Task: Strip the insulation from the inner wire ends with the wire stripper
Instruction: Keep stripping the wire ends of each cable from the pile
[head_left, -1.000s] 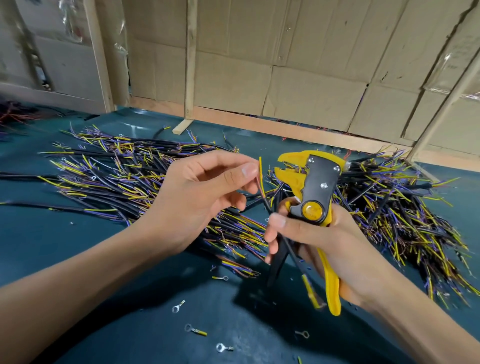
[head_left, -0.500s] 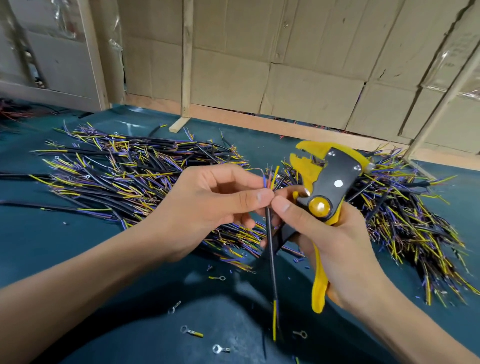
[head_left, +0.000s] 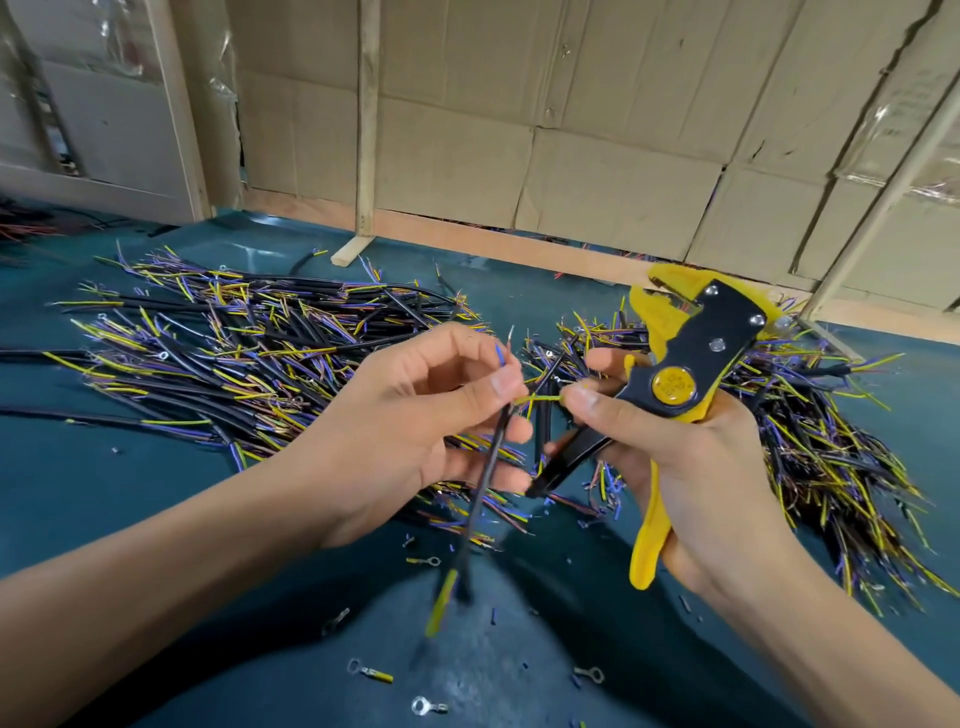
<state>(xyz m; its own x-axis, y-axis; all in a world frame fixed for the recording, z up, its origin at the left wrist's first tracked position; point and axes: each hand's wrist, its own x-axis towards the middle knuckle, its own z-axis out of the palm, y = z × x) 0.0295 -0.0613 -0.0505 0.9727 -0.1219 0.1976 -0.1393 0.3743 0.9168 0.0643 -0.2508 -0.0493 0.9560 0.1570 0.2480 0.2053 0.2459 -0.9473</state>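
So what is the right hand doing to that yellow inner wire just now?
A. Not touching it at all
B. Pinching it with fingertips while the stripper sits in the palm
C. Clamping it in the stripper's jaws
B: the right hand pinches the yellow inner wire between thumb and finger, while the wire stripper sits in its palm, its jaws pointing up and away from the wire.

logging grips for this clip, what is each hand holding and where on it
The left hand pinches the black cable near its upper end. The right hand grips the wire stripper by its handles while thumb and forefinger pinch the yellow inner wire.
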